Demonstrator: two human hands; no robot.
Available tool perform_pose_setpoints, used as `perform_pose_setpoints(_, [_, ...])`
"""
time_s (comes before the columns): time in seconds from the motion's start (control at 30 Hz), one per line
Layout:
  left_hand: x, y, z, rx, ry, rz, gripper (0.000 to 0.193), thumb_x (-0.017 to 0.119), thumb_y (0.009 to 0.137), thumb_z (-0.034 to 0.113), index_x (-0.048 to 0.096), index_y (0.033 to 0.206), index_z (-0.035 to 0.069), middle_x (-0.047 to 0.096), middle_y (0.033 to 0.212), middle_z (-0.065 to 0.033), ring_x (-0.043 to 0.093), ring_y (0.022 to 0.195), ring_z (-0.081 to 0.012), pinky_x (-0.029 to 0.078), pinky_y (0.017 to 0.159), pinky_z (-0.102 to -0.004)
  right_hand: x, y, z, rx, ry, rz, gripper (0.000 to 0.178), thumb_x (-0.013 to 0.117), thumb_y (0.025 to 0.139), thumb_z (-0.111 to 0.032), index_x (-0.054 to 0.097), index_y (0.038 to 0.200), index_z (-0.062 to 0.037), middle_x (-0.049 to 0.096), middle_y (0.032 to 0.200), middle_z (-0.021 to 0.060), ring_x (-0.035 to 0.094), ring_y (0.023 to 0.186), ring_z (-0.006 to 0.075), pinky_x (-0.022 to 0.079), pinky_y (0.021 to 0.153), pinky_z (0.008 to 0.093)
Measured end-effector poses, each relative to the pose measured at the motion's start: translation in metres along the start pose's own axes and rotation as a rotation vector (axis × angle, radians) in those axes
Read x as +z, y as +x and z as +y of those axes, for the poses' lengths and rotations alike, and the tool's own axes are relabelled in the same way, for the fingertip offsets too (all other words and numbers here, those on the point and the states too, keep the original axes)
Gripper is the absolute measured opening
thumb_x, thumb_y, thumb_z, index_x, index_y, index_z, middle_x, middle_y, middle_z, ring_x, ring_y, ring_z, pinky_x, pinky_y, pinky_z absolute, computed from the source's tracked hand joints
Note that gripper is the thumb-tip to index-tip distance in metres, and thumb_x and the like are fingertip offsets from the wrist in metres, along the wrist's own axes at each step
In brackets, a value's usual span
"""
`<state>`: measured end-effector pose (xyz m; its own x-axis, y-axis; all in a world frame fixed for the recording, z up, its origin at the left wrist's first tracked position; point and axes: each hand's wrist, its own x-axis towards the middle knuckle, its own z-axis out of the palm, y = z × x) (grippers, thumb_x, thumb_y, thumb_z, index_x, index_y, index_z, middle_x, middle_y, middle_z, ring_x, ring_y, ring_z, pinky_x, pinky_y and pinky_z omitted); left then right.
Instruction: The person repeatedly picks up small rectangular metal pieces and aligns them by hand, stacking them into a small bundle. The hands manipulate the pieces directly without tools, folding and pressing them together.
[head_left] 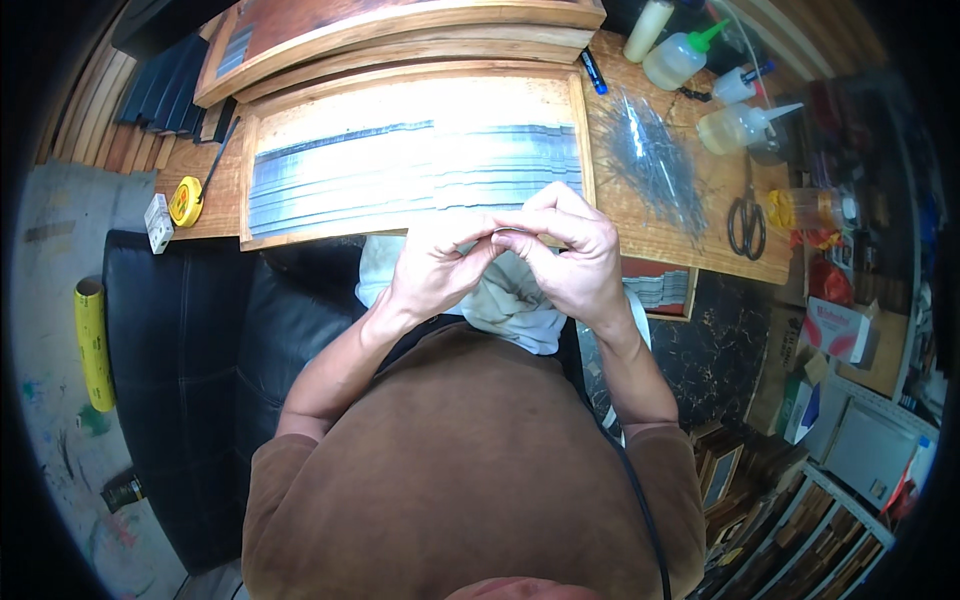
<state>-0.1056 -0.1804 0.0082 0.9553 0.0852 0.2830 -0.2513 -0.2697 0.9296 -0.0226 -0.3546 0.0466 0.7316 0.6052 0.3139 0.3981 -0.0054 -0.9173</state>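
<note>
Silvery and thin, a thin metal strip sits pinched between both sets of fingertips, right at the near edge of the wooden frame. I've got the left hand curled in tight, thumb and forefinger closed on one end of the strip; the right hand mirrors it, fingers folded and nipped onto the other end, knuckles touching the left's. Both hover just below the frame, over a pale cloth in the lap. Inside the frame, rows of grey strips lie flat. Right of the frame, a loose pile of metal pins, then scissors and glue bottles. Left of the frame, a yellow tape measure.
</note>
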Motion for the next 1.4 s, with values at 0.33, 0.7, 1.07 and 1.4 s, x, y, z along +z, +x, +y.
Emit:
perform_pose_setpoints(0.33, [0.007,0.000,-0.003,0.024,0.026,0.056,0.027,0.071,0.094,-0.002,0.079,0.118,0.006,0.071,0.079,-0.0114,0.059,0.063,-0.0145,0.052,0.064,-0.0283,0.002,0.000,0.007,0.028,0.060,0.014,0.017,0.085,0.082,0.007,0.082,0.096,-0.0018,0.065,0.089,0.0037,0.062,0.083,0.0116,0.050,0.071,0.0250])
perform_pose_setpoints(0.7, [0.005,-0.036,0.026,-0.452,-0.457,-0.219,0.018,0.073,0.102,0.013,0.077,0.109,-0.003,0.077,0.084,-0.0032,0.062,0.079,-0.0046,0.051,0.065,-0.0256,0.017,-0.047,0.004,0.273,0.162,0.010,0.007,0.081,0.089,-0.002,0.080,0.094,0.0031,0.065,0.079,0.0023,0.056,0.068,0.0078,0.045,0.062,0.0239])
perform_pose_setpoints(1.07, [-0.007,-0.035,-0.019,-0.858,-0.755,-0.266,0.019,0.073,0.101,0.016,0.078,0.108,0.000,0.080,0.096,-0.0104,0.078,0.082,-0.0175,0.059,0.061,-0.0234,0.044,-0.054,0.051,0.822,0.801,0.042,0.022,0.071,0.102,-0.014,0.074,0.086,0.0005,0.066,0.070,0.0023,0.057,0.053,0.0055,0.044,0.047,0.0213])
perform_pose_setpoints(1.4, [-0.014,-0.045,-0.001,-0.871,-0.573,-0.301,0.017,0.073,0.101,0.013,0.078,0.110,0.000,0.080,0.096,-0.0082,0.078,0.085,-0.0151,0.060,0.067,-0.0239,0.038,-0.054,0.035,0.806,0.698,-0.089,0.014,0.077,0.098,-0.009,0.076,0.095,0.0047,0.072,0.081,0.0075,0.064,0.062,0.0093,0.052,0.055,0.0229])
